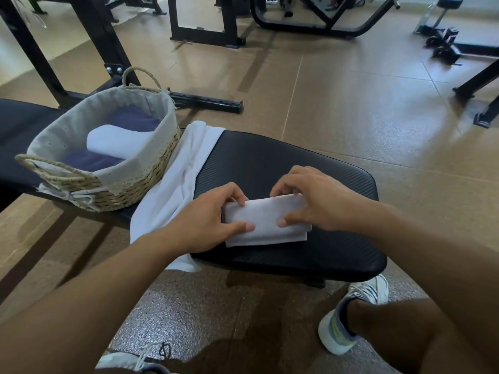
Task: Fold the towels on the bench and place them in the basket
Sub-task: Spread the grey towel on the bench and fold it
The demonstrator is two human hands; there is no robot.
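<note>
Gym floor all around, brown tiles with black machine frames (205, 20) at the back. Padded black worktop (283, 163) carries everything. An unfolded white towel (186, 168) is draped over it between the pad and the wicker basket (129, 182), partly tucked under the basket. Basket's got a cloth liner, with dark blue towels (135, 120) and a rolled white towel (118, 143) inside. Folded white towel (266, 221) lies flat near the pad's front edge, long axis running left to right. Left hand (208, 220) and right hand (316, 201) each pinch an end of it, fingers and thumb clamped on.
</note>
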